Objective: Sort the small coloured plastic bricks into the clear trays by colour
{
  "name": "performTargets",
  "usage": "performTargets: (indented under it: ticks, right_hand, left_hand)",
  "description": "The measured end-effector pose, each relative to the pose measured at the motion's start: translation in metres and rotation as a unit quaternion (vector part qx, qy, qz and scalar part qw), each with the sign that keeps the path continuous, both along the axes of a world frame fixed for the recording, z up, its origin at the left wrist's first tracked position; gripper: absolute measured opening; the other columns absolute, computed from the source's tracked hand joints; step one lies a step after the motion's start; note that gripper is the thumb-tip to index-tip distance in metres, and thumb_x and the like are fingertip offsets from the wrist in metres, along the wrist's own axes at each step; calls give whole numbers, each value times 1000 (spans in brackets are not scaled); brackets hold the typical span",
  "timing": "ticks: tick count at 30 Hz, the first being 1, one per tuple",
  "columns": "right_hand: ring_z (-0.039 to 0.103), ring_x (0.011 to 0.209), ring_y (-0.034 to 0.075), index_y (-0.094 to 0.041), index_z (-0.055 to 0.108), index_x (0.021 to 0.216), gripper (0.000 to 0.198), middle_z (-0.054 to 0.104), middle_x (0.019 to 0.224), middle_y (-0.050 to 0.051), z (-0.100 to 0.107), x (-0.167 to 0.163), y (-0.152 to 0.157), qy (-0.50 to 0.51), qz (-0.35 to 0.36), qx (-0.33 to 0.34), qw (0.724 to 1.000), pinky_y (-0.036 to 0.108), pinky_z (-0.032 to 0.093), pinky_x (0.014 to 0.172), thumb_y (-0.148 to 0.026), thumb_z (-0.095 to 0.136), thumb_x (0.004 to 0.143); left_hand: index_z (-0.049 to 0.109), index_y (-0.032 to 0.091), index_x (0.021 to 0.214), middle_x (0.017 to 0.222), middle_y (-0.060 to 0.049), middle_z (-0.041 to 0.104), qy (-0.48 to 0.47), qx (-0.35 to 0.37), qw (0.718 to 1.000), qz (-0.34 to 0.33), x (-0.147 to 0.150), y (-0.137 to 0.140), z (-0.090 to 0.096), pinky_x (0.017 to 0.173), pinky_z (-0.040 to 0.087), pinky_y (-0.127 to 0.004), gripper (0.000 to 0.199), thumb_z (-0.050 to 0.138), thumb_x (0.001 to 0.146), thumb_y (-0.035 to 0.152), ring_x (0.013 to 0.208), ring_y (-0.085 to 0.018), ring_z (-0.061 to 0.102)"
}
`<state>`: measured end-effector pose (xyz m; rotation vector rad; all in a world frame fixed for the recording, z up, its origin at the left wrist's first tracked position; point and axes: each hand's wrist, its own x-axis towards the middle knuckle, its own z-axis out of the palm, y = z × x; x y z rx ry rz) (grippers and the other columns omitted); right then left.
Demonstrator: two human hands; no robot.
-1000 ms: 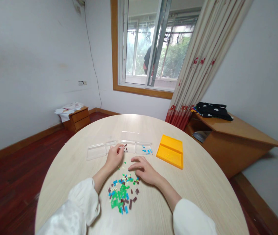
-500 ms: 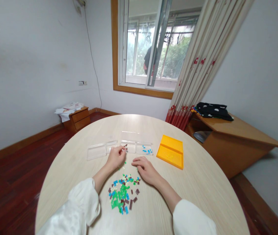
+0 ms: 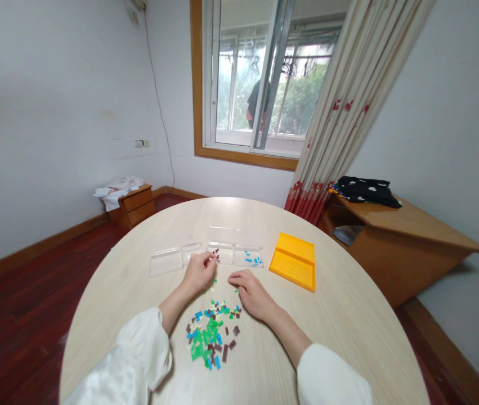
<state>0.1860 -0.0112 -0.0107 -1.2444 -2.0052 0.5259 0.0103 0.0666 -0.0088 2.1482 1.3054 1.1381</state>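
Observation:
My left hand (image 3: 199, 272) has its thumb and fingers pinched together at the front edge of a clear plastic box (image 3: 227, 260); anything between the fingertips is too small to make out. Small brown bricks (image 3: 216, 255) lie in that box's left compartment, just beyond my fingertips. Its right compartment holds several small blue bricks (image 3: 253, 258). Resting on the table to the right, my right hand (image 3: 256, 293) has its fingers stretched out flat and holds nothing visible. Between my forearms is a loose pile of green, blue, brown and cream bricks (image 3: 206, 336).
Left of the box stands another clear two-part box (image 3: 165, 262), partly behind my left hand. A yellow divided tray (image 3: 293, 261) with a few yellow pieces sits to the right. All stand on a round wooden table (image 3: 349, 337). A window and curtain (image 3: 327, 129) are beyond.
Both hands stay almost where they were, with only a slight shift of the view. The bricks and boxes look the same.

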Motion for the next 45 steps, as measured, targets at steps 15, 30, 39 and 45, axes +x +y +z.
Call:
performTargets:
  ticks: [15,30,39,45]
  right_hand:
    - [54,97,19,-18,70,89,37,64,98,7,-4,3,3,-32,-20,9,999,38,41,90,0,40,75]
    - [53,100,19,-20,67,96,43,63,100,7,-12,9,8,61,-81,93,991,41,41,92,1,38,71]
    - [49,112,22,-18,64,109,45,59,116,10,-25,32,27,106,-245,146,953,46,36,100,-9,38,74]
    - [41,121,21,-17,52,125,54,50,129,11,-30,34,31,95,-267,140,949,46,29,105,-9,37,74]
  left_hand:
    - [66,14,68,46,3,50,-8,10,1000,1,-1,-1,1,54,33,-22,24,45,77,23,46,-10,43]
    - [67,14,70,47,3,51,1,11,1000,5,-1,1,-2,57,34,-22,25,45,77,25,47,-11,44]
    - [66,14,69,46,3,51,-6,10,1000,4,0,1,-2,59,35,-22,24,45,77,24,47,-11,44]
    - [66,14,68,47,3,53,-4,4,1000,7,0,0,-1,61,36,-24,23,46,76,22,48,-11,45]
